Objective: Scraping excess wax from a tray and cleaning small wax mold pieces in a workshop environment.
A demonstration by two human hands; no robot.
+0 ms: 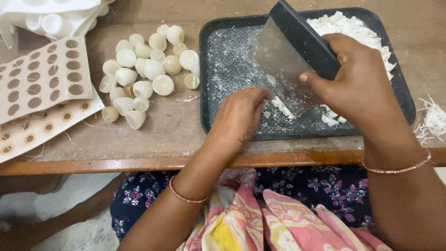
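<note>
- The right hand (357,81) is clamped on the black handle of a flat steel bench scraper (281,65), its blade edge down in a dark speckled rectangular tray (223,69) on the brown wooden desk (176,135).
- The left hand (239,116) has its fingers curled together over small white chopped pieces (282,106) beside the blade.
- A heap of white chunks (353,28) fills the tray's far right corner.
- Pale hollow half-shells (144,69) lie left of the tray.

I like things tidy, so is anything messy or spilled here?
A bit. White crumbs and powder are scattered over the dark tray where the right hand chops with a scraper. Thin white shavings lie on the table beyond the tray's right edge. The pale half-shells sit in a loose heap. Nothing looks broken.
</note>
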